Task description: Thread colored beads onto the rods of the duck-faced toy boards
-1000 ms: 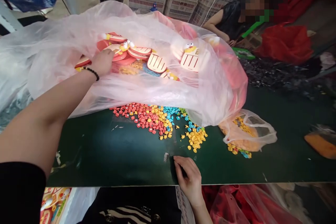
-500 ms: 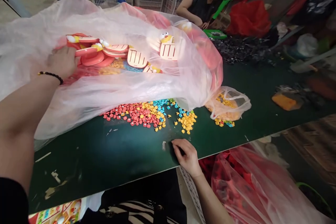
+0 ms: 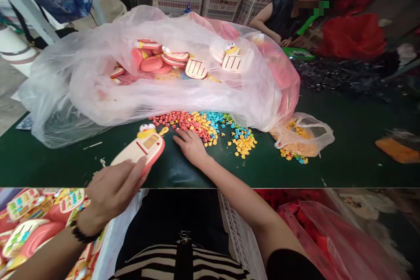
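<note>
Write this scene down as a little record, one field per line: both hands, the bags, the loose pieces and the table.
Left hand: holds a red-and-cream toy
Right hand: fingertips by the red pieces; any grip unclear
Large translucent bag: behind the pieces, similar toys visible inside
Small bag: at picture right, yellow pieces visible in it
Loose pieces: red, yellow, blue, some green
Table: dark green
</note>
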`<state>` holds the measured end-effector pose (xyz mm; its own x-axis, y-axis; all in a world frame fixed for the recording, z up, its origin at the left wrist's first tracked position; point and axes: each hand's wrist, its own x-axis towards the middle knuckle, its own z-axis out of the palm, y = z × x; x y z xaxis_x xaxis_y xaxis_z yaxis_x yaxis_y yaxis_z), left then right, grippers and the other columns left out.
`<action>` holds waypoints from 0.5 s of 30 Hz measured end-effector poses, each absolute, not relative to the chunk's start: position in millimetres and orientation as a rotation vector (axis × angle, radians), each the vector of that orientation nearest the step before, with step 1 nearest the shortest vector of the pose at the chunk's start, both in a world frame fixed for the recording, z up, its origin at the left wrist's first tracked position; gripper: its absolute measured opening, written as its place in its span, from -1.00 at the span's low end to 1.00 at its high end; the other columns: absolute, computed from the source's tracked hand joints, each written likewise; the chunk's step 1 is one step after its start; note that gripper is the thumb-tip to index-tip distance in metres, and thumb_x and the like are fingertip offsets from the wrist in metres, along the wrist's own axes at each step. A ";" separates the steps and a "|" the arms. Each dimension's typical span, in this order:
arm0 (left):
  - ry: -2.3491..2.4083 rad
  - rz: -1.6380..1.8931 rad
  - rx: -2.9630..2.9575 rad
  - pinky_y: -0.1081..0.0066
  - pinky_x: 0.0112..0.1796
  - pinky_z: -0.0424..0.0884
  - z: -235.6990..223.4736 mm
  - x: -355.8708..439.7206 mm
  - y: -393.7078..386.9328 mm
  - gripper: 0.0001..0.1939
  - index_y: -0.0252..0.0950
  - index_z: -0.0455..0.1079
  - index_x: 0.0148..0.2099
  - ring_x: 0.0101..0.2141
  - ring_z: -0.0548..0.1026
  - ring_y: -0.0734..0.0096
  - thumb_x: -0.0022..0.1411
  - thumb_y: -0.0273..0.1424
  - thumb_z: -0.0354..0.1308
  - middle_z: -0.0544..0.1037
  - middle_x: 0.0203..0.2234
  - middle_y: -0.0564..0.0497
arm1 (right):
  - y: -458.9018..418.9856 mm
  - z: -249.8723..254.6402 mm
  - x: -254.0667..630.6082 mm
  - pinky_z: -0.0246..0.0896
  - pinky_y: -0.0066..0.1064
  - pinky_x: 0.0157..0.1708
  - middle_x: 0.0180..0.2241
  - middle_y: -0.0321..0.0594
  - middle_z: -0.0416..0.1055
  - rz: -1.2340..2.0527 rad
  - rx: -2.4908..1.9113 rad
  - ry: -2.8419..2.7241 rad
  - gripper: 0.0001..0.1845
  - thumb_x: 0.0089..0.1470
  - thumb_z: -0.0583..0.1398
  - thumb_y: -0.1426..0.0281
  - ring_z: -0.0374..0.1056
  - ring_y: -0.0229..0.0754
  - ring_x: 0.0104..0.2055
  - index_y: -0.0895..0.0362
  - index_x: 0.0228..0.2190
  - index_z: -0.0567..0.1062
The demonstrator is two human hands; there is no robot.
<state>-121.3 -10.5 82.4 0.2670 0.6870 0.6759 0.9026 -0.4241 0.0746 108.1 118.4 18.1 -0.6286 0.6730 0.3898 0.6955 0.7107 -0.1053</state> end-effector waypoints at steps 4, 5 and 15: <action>-1.281 -0.678 -2.127 0.37 -0.43 0.21 60.7 -80.5 -13.6 -0.74 -0.36 0.38 -0.01 -0.51 0.39 0.40 0.25 -0.45 0.16 0.46 -0.54 0.04 | 140.5 18.1 96.4 0.22 -0.25 -0.09 -0.10 -0.06 0.46 -0.196 -1.276 -2.608 -0.75 0.23 0.06 0.51 0.31 -0.08 -0.11 0.14 -0.23 0.54; -1.307 -0.659 -2.134 0.35 -0.44 0.19 56.6 -71.3 -10.7 -0.76 -0.36 0.38 -0.02 -0.52 0.37 0.38 0.27 -0.44 0.13 0.44 -0.55 0.04 | 141.6 17.7 100.6 0.22 -0.25 -0.10 -0.13 -0.04 0.46 -0.211 -1.313 -2.595 -0.75 0.23 0.05 0.52 0.31 -0.08 -0.13 0.15 -0.23 0.54; -1.448 -0.676 -2.471 0.26 -0.22 0.33 22.0 -1.3 8.3 -0.66 -0.32 0.40 -0.03 -0.27 0.44 0.25 0.27 -0.20 0.10 0.53 -0.22 -0.13 | 149.0 13.4 126.1 0.18 -0.23 -0.13 -0.21 -0.04 0.45 -0.092 -1.440 -2.351 -0.77 0.20 0.07 0.49 0.28 -0.04 -0.15 0.13 -0.21 0.52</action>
